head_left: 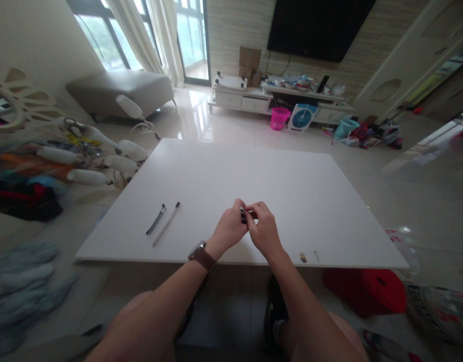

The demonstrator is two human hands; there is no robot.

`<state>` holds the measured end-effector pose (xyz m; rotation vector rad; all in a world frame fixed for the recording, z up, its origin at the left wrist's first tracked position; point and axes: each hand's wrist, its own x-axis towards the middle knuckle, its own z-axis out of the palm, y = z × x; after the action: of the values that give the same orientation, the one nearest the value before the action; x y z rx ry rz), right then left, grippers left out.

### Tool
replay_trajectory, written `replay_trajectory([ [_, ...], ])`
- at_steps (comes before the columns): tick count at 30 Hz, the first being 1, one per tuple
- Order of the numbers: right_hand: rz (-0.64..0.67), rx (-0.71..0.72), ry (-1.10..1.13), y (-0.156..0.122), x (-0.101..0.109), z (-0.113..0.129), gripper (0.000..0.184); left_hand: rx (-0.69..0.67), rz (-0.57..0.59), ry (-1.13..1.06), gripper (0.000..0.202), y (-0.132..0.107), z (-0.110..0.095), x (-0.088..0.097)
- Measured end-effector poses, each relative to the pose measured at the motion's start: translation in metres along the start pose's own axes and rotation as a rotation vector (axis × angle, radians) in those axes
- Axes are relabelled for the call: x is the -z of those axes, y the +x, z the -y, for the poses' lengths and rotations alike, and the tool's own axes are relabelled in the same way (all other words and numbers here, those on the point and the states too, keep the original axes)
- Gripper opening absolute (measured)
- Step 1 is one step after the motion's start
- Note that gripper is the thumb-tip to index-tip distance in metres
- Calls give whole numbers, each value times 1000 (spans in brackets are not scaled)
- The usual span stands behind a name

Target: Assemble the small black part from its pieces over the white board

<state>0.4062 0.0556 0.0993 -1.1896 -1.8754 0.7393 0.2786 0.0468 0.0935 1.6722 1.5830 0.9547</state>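
– Fingers (260, 205)?
– Left hand (230, 225) and right hand (265, 229) both pinching a small black piece (243, 217), over the table's (246, 171) near half.
– Any writing?
– Bag (442, 314), lower right: big letters, not fully legible.
– Edges, room?
– Near edge passes under forearms; wide bare surface ahead, two thin sticks (166, 224) to the left.

The white tabletop (246, 173) is open ahead, with slim sticks (166, 225) obstructing left.
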Motion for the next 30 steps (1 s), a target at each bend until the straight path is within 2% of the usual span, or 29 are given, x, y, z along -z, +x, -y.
replay_trajectory([
  [3, -25, 5, -11, 1, 2, 1, 16, 18, 19, -25, 23, 0, 0, 0],
  [6, -84, 6, -20, 2, 6, 1, 13, 19, 15, -9, 34, 1, 5, 3],
  [8, -114, 11, -33, 2, 8, 1, 12, 44, 7, 57, 39, 2, 14, 7],
  [11, -113, 16, -51, 1, 12, 1, 13, 118, 13, 168, 36, 5, 33, 19],
  [14, -98, 18, -57, -1, 14, 0, 14, 177, -22, 273, 29, 11, 60, 42],
  [16, -94, 19, -56, -1, 16, 0, 14, 238, -74, 357, 29, 13, 84, 66],
  [18, -90, 22, -52, -1, 18, 0, 14, 373, -113, 435, 38, 12, 112, 96],
  [22, -77, 27, -49, -1, 22, -1, 14, 611, -214, 657, 45, -6, 170, 158],
  [24, -73, 33, -49, -2, 24, -2, 14, 694, -275, 692, 53, -19, 194, 180],
  [27, -72, 47, -46, -2, 27, -4, 14, 838, -326, 658, 59, -36, 214, 194],
  [30, -76, 50, -50, -2, 31, -6, 15, 912, -328, 659, 56, -45, 220, 189],
])
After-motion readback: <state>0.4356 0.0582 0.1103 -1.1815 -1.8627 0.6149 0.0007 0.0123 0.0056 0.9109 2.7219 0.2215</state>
